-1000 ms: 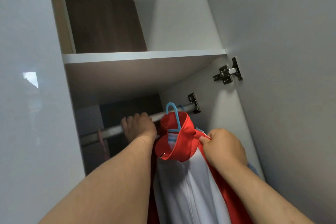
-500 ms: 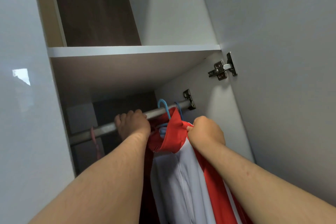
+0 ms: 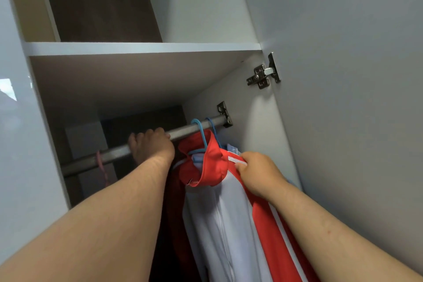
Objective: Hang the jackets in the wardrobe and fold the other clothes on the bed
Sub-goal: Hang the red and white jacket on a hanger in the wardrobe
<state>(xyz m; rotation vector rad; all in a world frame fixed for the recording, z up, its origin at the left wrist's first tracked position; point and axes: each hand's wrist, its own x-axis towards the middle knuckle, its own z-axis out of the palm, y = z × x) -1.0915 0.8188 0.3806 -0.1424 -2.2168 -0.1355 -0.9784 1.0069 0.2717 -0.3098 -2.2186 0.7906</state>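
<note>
Once hooked over the rail (image 3: pixel 183 132): jacket (image 3: pixel 224 224) hung by a blue hanger (image 3: pixel 201 133), just right of the left hand (image 3: pixel 152 146) and up-left of the right hand (image 3: pixel 258 174).
Jacket: red and white, draped straight down below both hands, inside the wardrobe; red collar (image 3: pixel 206 168) flopped over and bunched just left of the right hand.
Left hand: curled over the rail and gripped it, beside the hanger hook; apparently a brace.
Right hand: closed in a pinch on the jacket's white-edged shoulder seam, thumb on top.
Neighbour: second hanger (image 3: pixel 212 126) with a pale garment, above and behind the right hand, touching the jacket.
Step in hand: judged to be squaring the jacket on its hanger.
Done well: called for a gentle tug outward and down, never upward, so as not to lift the hook; then the collar smoothed flat and both shoulders checked for even seating.
Risk: likely a slide off the hanger if pulled hard on one side alone.
</note>
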